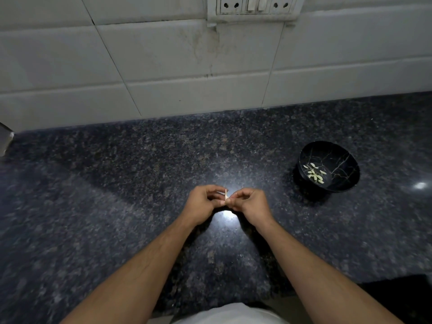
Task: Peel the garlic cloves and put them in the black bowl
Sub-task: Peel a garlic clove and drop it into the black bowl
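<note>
Both my hands meet above the middle of the dark granite counter. My left hand (203, 204) and my right hand (250, 205) pinch one small garlic clove (226, 195) between their fingertips, with a pale strip of skin sticking up from it. Most of the clove is hidden by my fingers. To the right stands the black bowl (339, 160), which has thin pale crack-like lines inside. Several peeled pale cloves (315, 174) lie in its bottom. The bowl is about two hand-widths right of my right hand.
The speckled granite counter (117, 195) runs back to a white tiled wall (163, 66) with a socket plate (254, 8) at the top. A grey object (5, 139) juts in at the left edge. The counter's front edge lies near my body.
</note>
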